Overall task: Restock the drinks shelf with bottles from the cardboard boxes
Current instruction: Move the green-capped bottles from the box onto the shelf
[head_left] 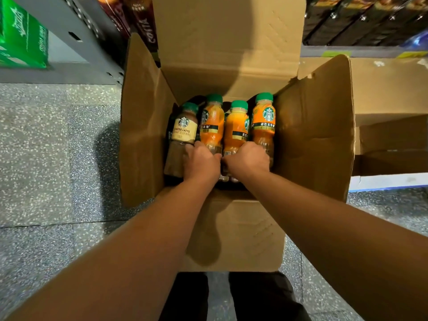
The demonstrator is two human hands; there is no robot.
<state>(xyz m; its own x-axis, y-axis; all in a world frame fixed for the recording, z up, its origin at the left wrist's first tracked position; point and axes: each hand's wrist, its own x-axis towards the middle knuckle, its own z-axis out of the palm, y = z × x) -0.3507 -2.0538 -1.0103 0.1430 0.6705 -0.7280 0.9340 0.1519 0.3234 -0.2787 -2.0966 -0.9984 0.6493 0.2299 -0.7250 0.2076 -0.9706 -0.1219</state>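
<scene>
Left hand [201, 162] and right hand [249, 158] each grip bottles [236, 126] inside an open box [143, 140] on the floor [46, 158].
Four green-capped bottles sit in a row within the box, caps toward its far wall: a brown latte bottle [184, 129] at left and three orange ones to its right. The left hand's fingers curl round the lower parts of the latte bottle and the orange one beside it. The right hand curls round the two right-hand orange bottles. The hands almost touch. A second box [389, 140] lies open at right, and a green carton [20, 35] is at far left.
</scene>
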